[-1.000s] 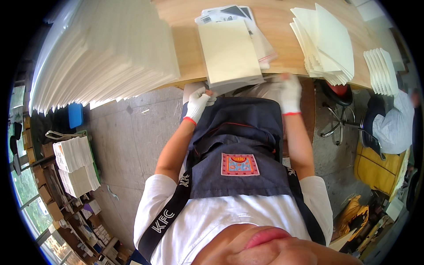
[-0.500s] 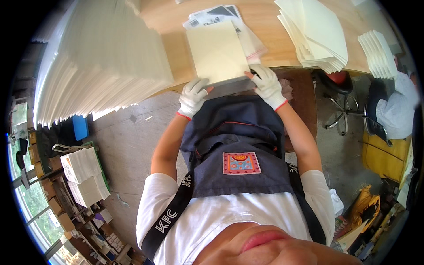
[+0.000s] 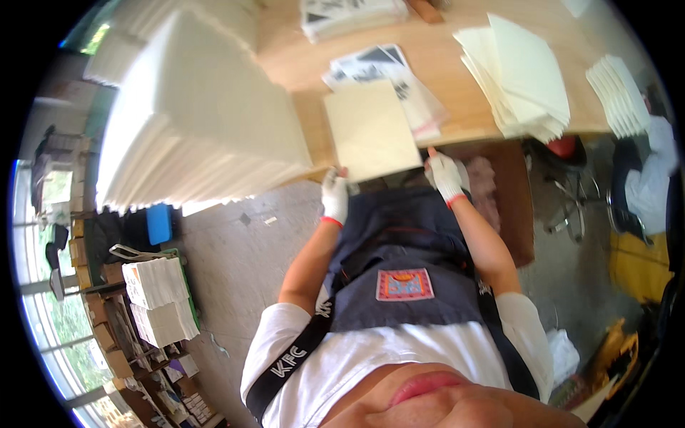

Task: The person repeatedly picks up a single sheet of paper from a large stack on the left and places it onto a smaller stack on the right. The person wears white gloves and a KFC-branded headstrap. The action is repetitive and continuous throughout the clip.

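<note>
A cream paper sheet [image 3: 372, 130] lies flat at the table's near edge, its near end slightly past it. Whether it is one sheet or a thin stack I cannot tell. My left hand [image 3: 334, 195], in a white knit glove with the thumb bare, is closed at the sheet's near left corner. At the near right corner is my right hand [image 3: 447, 177], gloved the same way, its fingers curled and partly blurred, the thumb pointing at the sheet. Printed papers [image 3: 421, 107] lie partly under the sheet, at its far and right sides.
A tall stack of white sheets [image 3: 207, 121] stands on the left of the wooden table [image 3: 457, 78]. Folded cream sheets [image 3: 524, 78] and a smaller fanned pile [image 3: 619, 96] lie right. Behind is a printed stack [image 3: 349, 18]. An office chair [image 3: 567, 200] stands beyond the right edge.
The view has shifted, so the table sits lower and further right. Both hands have drawn slightly nearer my body at the sheet's corners, and the grey strip along its near edge is gone from sight.
</note>
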Available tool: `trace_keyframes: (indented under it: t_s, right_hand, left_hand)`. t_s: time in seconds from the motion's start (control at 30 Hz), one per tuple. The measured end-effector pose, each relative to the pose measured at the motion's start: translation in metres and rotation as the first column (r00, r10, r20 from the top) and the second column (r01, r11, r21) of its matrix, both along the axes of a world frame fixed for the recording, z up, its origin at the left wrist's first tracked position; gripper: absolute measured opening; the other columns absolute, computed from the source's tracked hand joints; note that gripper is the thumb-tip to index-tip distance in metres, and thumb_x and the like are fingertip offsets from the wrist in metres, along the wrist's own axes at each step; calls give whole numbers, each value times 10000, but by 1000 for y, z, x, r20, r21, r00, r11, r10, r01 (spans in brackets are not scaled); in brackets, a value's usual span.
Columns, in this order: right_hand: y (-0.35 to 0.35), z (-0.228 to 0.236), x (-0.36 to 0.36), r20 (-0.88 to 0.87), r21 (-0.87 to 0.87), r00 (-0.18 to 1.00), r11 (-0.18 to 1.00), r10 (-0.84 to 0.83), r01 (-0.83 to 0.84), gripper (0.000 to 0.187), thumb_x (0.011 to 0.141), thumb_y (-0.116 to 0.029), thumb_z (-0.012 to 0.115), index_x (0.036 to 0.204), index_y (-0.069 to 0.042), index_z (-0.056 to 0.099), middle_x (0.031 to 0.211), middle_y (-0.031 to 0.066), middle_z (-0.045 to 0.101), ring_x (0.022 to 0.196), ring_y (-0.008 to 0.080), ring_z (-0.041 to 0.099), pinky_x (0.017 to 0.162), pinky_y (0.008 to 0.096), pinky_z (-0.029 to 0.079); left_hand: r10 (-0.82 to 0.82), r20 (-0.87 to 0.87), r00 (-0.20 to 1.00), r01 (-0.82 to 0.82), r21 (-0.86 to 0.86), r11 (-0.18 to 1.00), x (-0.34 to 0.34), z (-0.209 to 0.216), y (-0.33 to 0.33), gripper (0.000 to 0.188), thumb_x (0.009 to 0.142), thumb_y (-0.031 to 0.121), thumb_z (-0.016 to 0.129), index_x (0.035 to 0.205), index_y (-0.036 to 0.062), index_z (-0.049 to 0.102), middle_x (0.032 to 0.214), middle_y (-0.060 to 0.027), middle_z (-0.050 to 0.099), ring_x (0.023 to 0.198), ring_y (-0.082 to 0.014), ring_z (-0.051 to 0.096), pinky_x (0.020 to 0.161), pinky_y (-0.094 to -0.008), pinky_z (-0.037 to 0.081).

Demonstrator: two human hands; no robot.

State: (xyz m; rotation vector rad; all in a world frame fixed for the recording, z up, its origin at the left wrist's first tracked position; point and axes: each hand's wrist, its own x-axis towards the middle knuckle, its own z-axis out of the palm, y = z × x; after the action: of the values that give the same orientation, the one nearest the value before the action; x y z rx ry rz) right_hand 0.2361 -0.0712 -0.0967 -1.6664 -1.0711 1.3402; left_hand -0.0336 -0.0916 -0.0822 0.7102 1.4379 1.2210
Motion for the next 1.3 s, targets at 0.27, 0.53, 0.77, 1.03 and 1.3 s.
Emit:
trace_keyframes:
  t_s: [0.27, 0.53, 0.77, 1.03, 1.3]
  right_hand:
    - [1, 71, -47, -806, 24, 586, 994, 82, -106, 150, 906, -277, 520, 897, -132, 556, 605, -11, 541, 433, 80, 458, 365, 204, 313]
    - [39, 319, -132, -562, 526, 569, 790, 600, -314, 212, 886, -258, 554, 853, -48, 555, 646, -26, 500, 496, 54, 456, 461, 188, 357]
    - [82, 393, -210, -122, 516, 682, 633, 722, -578, 290, 828, -333, 598, 685, -85, 557, 596, -19, 506, 488, 53, 455, 409, 221, 334]
    - [75, 290, -101, -183, 656, 788, 670, 588, -348, 206, 865, -272, 535, 814, -73, 537, 670, 2, 559, 558, 92, 519, 473, 243, 394]
    - [72, 207, 133, 876, 481, 289, 738, -386, -474, 226, 801, -312, 564, 908, -113, 553, 858, 79, 595, 824, 244, 572, 747, 350, 447]
  left_hand:
    - [-85, -863, 497, 495, 201, 845, 4, 230, -22, 237, 792, 228, 624, 782, 44, 474, 675, -144, 499, 624, -309, 516, 568, -363, 415]
    - [538, -545, 644, 194, 796, 574, -101, 376, -63, 117, 887, 130, 538, 908, 15, 545, 741, 35, 448, 643, -45, 421, 540, -203, 339]
    - [361, -932, 36, 73, 363, 929, -200, 417, -47, 425, 777, 200, 466, 1124, -22, 567, 980, -174, 636, 984, -189, 584, 851, -286, 424]
    - [764, -224, 605, -294, 829, 476, -198, 258, -48, 384, 944, 130, 320, 1243, -82, 434, 1271, -196, 458, 1128, -274, 485, 954, -378, 405]
    - [365, -203, 909, -269, 384, 883, -124, -5, -113, 249, 915, 61, 423, 1094, -48, 558, 1114, -170, 569, 1059, -239, 534, 948, -362, 421]
